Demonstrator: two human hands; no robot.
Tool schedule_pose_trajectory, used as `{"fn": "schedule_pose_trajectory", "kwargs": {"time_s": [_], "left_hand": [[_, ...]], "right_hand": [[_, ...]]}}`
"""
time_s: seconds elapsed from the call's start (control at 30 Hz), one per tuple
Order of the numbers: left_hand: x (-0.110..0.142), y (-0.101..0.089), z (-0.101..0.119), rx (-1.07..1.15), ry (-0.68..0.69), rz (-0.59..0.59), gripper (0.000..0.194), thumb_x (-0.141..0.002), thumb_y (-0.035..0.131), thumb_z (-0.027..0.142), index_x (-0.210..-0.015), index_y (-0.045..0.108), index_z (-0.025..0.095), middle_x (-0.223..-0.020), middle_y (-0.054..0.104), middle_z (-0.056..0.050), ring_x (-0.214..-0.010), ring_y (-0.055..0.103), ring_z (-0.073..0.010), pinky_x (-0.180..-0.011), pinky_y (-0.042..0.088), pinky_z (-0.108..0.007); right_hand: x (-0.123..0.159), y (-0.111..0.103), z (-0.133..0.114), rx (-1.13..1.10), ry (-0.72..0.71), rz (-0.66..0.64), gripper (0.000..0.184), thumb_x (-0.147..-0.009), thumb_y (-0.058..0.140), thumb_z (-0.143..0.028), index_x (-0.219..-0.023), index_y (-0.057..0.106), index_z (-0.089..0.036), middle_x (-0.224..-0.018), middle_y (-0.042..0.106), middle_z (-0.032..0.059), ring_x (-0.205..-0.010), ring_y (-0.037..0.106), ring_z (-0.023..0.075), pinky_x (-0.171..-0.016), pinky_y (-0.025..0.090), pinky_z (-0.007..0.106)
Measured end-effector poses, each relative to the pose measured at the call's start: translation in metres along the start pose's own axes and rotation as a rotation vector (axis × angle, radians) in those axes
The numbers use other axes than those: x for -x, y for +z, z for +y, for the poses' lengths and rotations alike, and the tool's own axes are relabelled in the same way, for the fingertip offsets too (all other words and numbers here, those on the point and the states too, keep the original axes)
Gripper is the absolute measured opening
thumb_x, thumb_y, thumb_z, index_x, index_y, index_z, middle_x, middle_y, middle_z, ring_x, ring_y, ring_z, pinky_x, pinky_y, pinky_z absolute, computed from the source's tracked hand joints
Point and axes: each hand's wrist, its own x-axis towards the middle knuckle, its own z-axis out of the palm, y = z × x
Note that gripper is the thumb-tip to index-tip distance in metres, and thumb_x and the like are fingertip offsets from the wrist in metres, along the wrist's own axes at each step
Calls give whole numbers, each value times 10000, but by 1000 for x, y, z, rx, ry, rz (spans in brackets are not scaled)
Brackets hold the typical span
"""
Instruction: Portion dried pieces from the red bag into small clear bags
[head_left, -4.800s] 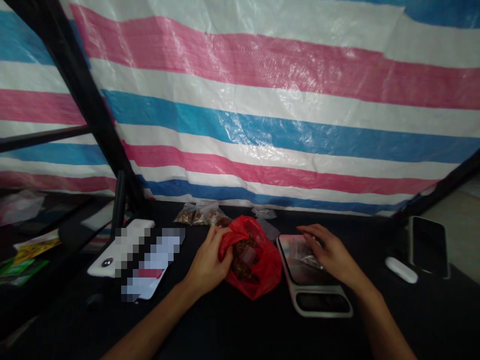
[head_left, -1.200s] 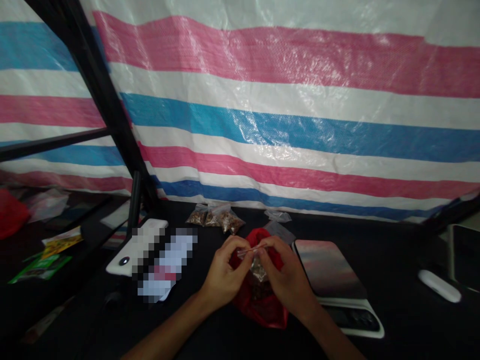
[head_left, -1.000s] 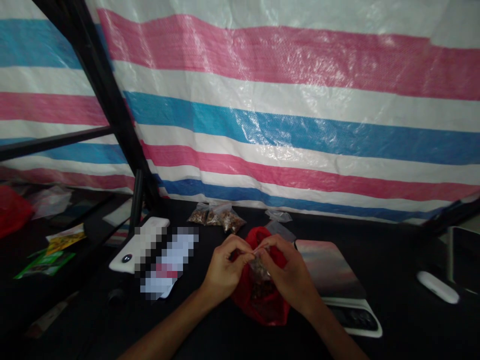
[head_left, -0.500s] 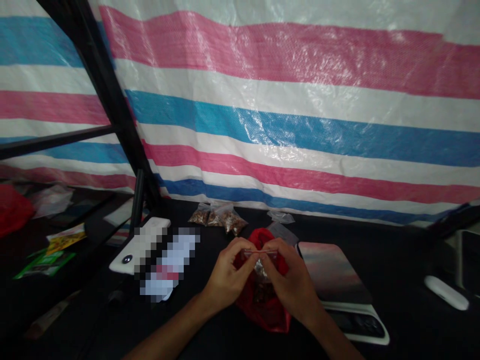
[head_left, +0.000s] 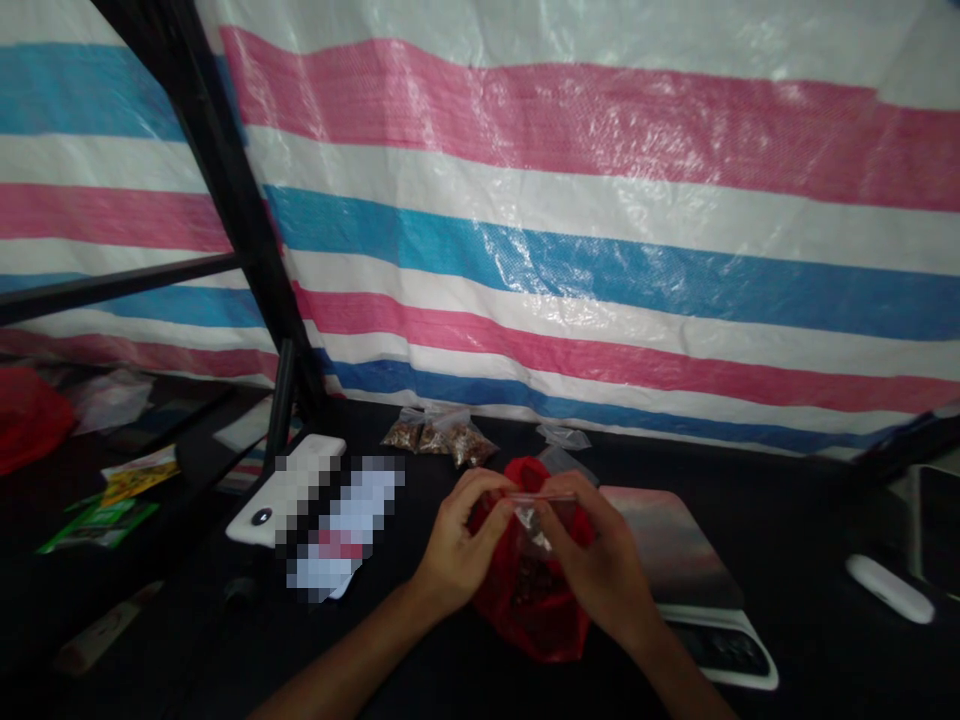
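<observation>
Now, grip: my left hand (head_left: 456,542) and right hand (head_left: 598,562) are close together, each pinching one top corner of a small clear zip bag (head_left: 538,520) and holding its mouth edge level.

Bag position: between my hands, just above the open red plastic bag (head_left: 529,610). My fingers hide most of it, so I cannot tell how much it holds; something pale glints inside.

Below: the red bag sits on the table (head_left: 795,560), with dark brown pieces (head_left: 534,590) showing inside.

Nearby: three filled small bags (head_left: 439,440) lie beyond my hands, against the striped tarp (head_left: 600,250). Loose clear bags (head_left: 562,435) lie to their right. A digital kitchen scale (head_left: 675,545) sits just beside my right hand.

Risk: a slack pinch on one side could drop the small bag into the red bag. Pulling the corners too hard could split the thin film and spill its contents. A careless right wrist could nudge the scale.
</observation>
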Motion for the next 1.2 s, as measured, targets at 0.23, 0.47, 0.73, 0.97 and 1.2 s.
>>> {"fn": "schedule_pose_trajectory", "kwargs": {"time_s": [0.23, 0.47, 0.73, 0.97, 1.2], "left_hand": [[1, 0, -11, -254, -18, -67, 294, -884, 616, 176, -1175, 585, 202, -1158, 593, -94, -1108, 583, -239, -1000, 462, -392], [0, 1, -12, -224, -51, -100, 276, -849, 578, 85, -1100, 599, 196, -1047, 614, -64, -968, 613, -208, -881, 496, -335], [-1, -3, -13, -232, -30, -141, 229, -869, 545, 86, -1053, 619, 201, -941, 626, -37, -828, 609, -181, -764, 469, -285], [-4, -4, -19, -153, -40, -21, 284, -859, 441, 24, -990, 626, 196, -956, 671, -38, -903, 638, -180, -841, 492, -290], [-12, -12, -18, -269, -71, 150, 244, -858, 460, 64, -851, 666, 194, -857, 665, -29, -818, 653, -175, -754, 522, -292]], "right_hand": [[-70, -18, 15, 194, 119, 278, 305, -906, 564, -469, -957, 674, -189, -857, 728, 61, -716, 656, 204, -646, 505, 298], [-118, 33, 38, 292, 101, 29, 153, -834, 620, -222, -963, 700, -198, -749, 701, 21, -661, 644, 186, -662, 487, 299], [-123, 40, 54, 282, 22, -261, 318, -969, 439, -279, -1176, 662, -184, -934, 753, 40, -702, 685, 151, -683, 544, 287], [-112, -37, 94, 547, 89, -323, 435, -569, 799, -85, -983, 760, -212, -1064, 763, 114, -1055, 681, 338, -956, 478, 437], [-90, -48, 103, 593, 141, -138, 251, -841, 640, -244, -1082, 710, -220, -1055, 771, 117, -942, 728, 303, -806, 541, 396]]}}
